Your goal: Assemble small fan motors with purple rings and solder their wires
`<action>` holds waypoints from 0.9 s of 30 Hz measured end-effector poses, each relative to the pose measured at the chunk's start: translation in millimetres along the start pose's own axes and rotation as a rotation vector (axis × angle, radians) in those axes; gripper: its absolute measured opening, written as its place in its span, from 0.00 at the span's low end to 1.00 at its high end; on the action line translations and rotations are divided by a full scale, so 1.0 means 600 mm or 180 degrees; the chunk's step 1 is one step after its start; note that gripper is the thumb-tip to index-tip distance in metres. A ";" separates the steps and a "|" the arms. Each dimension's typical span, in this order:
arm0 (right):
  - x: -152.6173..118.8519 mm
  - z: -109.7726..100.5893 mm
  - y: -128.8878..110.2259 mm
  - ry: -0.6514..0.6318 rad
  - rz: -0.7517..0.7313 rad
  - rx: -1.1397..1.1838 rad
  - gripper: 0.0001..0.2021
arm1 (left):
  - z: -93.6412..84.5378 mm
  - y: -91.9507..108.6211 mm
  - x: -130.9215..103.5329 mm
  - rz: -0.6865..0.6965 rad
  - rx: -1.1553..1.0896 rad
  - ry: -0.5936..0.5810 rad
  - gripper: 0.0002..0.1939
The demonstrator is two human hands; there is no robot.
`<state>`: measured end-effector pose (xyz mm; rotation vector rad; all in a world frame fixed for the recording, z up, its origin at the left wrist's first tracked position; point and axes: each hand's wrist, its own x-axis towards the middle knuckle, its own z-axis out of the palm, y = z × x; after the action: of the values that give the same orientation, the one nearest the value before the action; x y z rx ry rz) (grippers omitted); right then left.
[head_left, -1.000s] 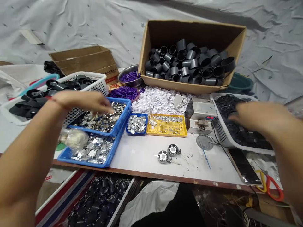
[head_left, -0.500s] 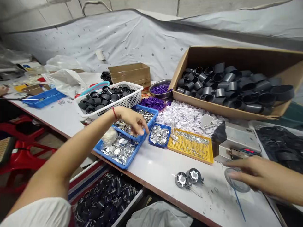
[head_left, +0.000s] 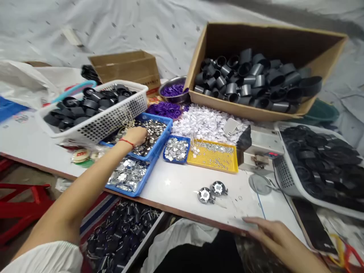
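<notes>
My left hand (head_left: 137, 135) reaches into the upper blue tray (head_left: 167, 125), down among small shiny metal parts (head_left: 155, 132). Its fingers are curled, and whatever they pinch is hidden. Below it stands another blue tray (head_left: 139, 190) of flat silver pieces (head_left: 127, 174). My right hand (head_left: 274, 235) is near the table's front edge, fingers stretched out, holding nothing. Beyond its fingertips lie a thin blue stick (head_left: 261, 206) and a clear round disc (head_left: 260, 184). Two round dark parts with silver prongs, a left one (head_left: 205, 195) and a right one (head_left: 218, 188), lie mid-table.
A small blue tray (head_left: 176, 149) and a yellow tray (head_left: 212, 156) hold small pieces. Behind them are white pieces (head_left: 207, 123) and a cardboard box (head_left: 250, 110) of dark rings. White baskets (head_left: 113, 121) flank the sides; a small metal device (head_left: 263, 146) stands right.
My left hand has lowered into the upper blue tray and its fingers have closed. The right hand has drawn back from the clear disc towards the table edge. The view has shifted.
</notes>
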<state>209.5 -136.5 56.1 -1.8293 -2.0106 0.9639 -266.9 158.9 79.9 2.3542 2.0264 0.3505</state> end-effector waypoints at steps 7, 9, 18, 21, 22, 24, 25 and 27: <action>0.093 -0.002 -0.079 0.0550 -0.0419 0.0015 0.18 | -0.001 -0.005 -0.023 0.0250 0.0360 -0.0700 0.19; 0.120 0.016 -0.079 0.0721 -0.0702 -0.0564 0.26 | -0.011 -0.007 -0.045 0.0205 0.0472 -0.0726 0.20; 0.127 0.069 -0.081 0.0962 -0.1430 -0.0240 0.15 | -0.111 0.008 -0.091 -0.0082 -0.0087 -0.0136 0.15; 0.114 0.061 -0.090 0.1097 -0.1617 -0.0004 0.09 | -0.101 0.009 -0.058 0.0028 0.0215 -0.0341 0.13; 0.110 0.057 -0.093 0.1150 -0.1663 0.0046 0.07 | -0.094 0.012 -0.045 0.0072 0.0259 -0.0338 0.13; 0.103 0.051 -0.096 0.1303 -0.1691 0.0103 0.03 | -0.082 0.024 -0.019 0.0154 0.0199 -0.0192 0.13; 0.100 0.049 -0.096 0.1358 -0.1677 0.0116 0.07 | -0.077 0.034 -0.008 0.0198 0.0127 -0.0079 0.12; 0.093 0.049 -0.092 0.1384 -0.1574 0.0142 0.12 | -0.071 0.062 0.011 0.0264 -0.0021 0.0201 0.11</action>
<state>138.4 -91.1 54.8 -1.2746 -1.9873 0.4204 -237.6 153.8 128.4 2.4593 1.9536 0.4384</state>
